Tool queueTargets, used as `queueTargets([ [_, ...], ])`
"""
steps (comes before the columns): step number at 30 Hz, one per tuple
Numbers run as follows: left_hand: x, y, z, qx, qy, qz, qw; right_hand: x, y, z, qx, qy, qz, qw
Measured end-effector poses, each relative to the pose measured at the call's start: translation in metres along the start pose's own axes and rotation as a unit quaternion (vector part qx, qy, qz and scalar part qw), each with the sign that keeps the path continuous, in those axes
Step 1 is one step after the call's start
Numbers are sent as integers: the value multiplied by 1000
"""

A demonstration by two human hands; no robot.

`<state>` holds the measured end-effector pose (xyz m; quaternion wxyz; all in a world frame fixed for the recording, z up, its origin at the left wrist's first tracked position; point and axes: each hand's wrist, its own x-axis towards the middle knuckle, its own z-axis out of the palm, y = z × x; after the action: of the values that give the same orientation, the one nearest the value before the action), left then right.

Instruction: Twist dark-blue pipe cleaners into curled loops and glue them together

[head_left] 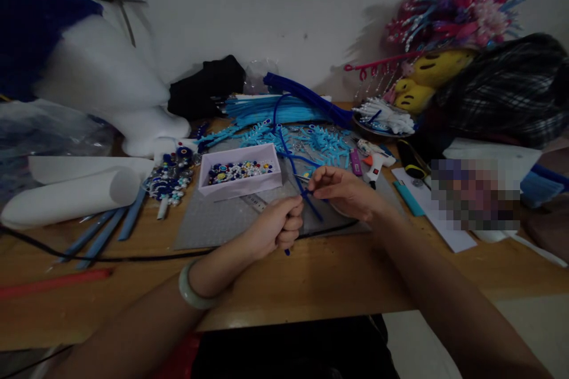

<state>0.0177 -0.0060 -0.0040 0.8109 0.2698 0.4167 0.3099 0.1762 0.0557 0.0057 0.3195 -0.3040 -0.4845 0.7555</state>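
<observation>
My left hand (273,228) is closed in a fist around dark blue pipe cleaners (315,209), and a short blue end pokes out below its little finger. Just to the right, the fingers of my right hand (349,189) pinch the same blue stems where they cross. One long blue stem (288,151) arches up and back from there. Behind my left hand stands a white box (240,188) of mixed beads (242,170). Light blue beaded sprigs (326,145) lie beyond my right hand. Under both hands spreads a grey mat (200,222).
Light blue pipe cleaners (271,109) and a dark blue bundle (311,98) lie at the back. A glue gun (377,161) and a purple lighter (355,161) are right of the mat. A white paper roll (66,195) lies left. A black cable (146,258) crosses the table.
</observation>
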Motion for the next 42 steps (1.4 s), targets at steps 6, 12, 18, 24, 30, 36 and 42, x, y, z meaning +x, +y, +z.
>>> queueTargets([
  [6,0,3,-1,-42,-31,-43,998,2,-2,-4,-100,30,-14,994],
  [12,0,4,-1,-59,-34,-49,997,5,2,-7,-239,67,-45,968],
  [18,1,3,-2,-48,-30,-54,997,7,11,-6,-215,92,-9,972],
  [24,5,-1,-4,-21,-11,-43,999,5,11,-4,-135,79,-32,987],
  [30,7,-2,-5,-12,16,-25,999,5,9,2,-66,87,-31,994],
  [36,7,-3,-4,-7,15,-19,1000,7,13,1,-81,82,-12,993],
  [42,6,-2,-3,-27,-1,-21,999,5,10,-1,-104,39,-17,994],
])
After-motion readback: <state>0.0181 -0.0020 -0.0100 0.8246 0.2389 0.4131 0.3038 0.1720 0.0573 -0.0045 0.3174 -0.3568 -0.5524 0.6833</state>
